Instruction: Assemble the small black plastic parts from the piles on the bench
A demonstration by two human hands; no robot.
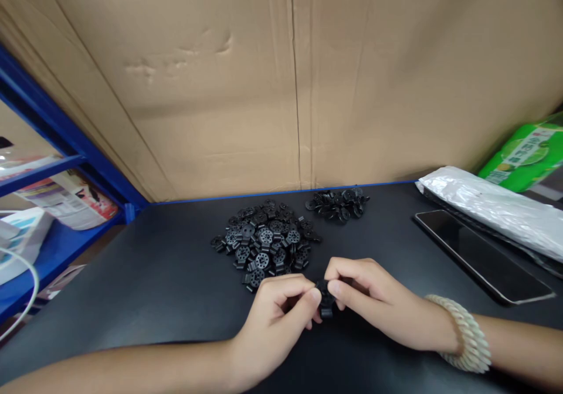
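Between my two hands is a small black plastic part (pixel 325 300), round at the top with a short tab below. My left hand (pixel 281 318) pinches its left side between thumb and fingers. On the opposite side my right hand (pixel 373 300), with a pale coiled band at the wrist, grips it with thumb and forefinger. Fingertips cover much of the part. Just beyond my hands lies a big heap of black round plastic parts (pixel 266 238) with small holes in their discs. A smaller pile of black parts (pixel 338 203) lies farther back, to the right.
On the right of the black table (pixel 145 282) lie a dark phone (pixel 479 253), a silvery plastic packet (pixel 492 200) and a green package (pixel 523 153). A cardboard wall (pixel 220 89) closes the back. At left stands a blue metal shelf (pixel 101 177) holding a white device (pixel 26 241) with a cable.
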